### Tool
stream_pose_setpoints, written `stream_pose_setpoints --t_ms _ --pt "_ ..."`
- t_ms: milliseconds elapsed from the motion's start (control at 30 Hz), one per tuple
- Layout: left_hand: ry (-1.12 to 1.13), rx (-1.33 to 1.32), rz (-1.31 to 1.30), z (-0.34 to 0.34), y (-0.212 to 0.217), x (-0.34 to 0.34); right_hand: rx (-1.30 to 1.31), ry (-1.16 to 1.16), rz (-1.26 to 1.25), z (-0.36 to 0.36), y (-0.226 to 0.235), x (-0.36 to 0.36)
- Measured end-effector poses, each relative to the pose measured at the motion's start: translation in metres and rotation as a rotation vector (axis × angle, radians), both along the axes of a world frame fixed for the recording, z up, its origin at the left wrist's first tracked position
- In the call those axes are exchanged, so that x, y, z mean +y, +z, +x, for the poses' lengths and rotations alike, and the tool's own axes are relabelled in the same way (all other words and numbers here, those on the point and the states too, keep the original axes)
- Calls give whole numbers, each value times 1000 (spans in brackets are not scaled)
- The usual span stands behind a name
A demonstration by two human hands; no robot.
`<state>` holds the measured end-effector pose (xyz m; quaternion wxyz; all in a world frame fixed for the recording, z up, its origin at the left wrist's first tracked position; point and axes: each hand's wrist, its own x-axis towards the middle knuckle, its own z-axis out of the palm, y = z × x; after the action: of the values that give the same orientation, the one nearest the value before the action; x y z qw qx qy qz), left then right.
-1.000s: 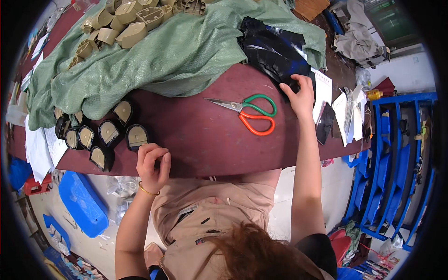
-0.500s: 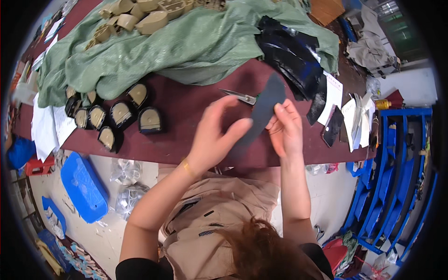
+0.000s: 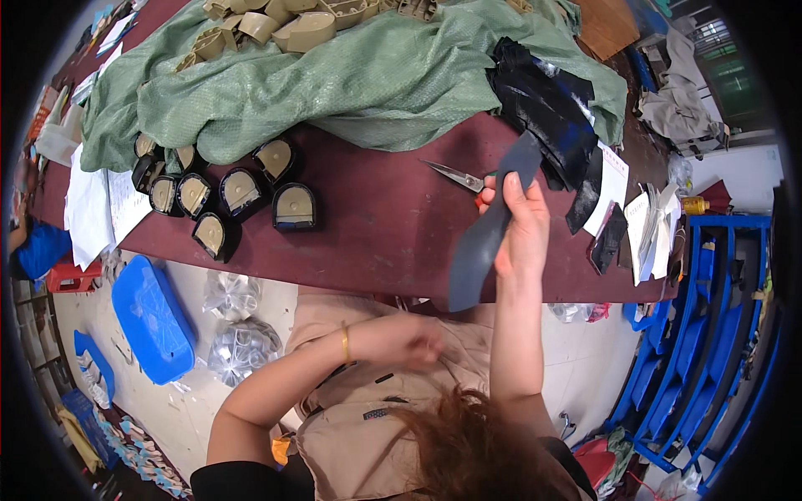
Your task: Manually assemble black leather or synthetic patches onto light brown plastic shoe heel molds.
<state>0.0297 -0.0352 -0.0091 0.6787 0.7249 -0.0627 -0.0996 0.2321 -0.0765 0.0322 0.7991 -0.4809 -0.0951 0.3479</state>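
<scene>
Currently the right hand (image 3: 525, 221) is clamped on a dark, curved strip (image 3: 478, 259), thumb on the near face and fingers behind, raised over the near edge of the desk (image 3: 368, 250) toward its right end. One tip of the strip points to the far edge; the other hangs down to about the near edge. The left hand (image 3: 397, 341) is well apart from it, off the desk in front of the apron (image 3: 351, 422). Its fingers blur, so I cannot tell whether it holds anything.

For a good hold, a light pinch near the middle seems best: the strip looks thin and flexible, so a hard squeeze could crease it. Having the left hand support the dangling end would probably steady the curve. Care is also due around the scissors (image 3: 458, 175), which lie open to view behind the strip, blades toward the left end, handles mostly hidden; lifting the strip clear avoids snagging. Black pieces (image 3: 543, 108) are piled toward the far right corner, while black-sided, beige-faced blocks (image 3: 296, 207) sit well apart, toward the left end.
</scene>
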Motion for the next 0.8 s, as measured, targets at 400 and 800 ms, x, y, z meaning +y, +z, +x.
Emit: stream_pose_setpoints --t_ms 400,800 --pt "-293 91 265 22 85 101 144 453 157 -3 5 9" --pt "1203 -333 1546 104 32 355 579 488 443 -17 -63 -1"
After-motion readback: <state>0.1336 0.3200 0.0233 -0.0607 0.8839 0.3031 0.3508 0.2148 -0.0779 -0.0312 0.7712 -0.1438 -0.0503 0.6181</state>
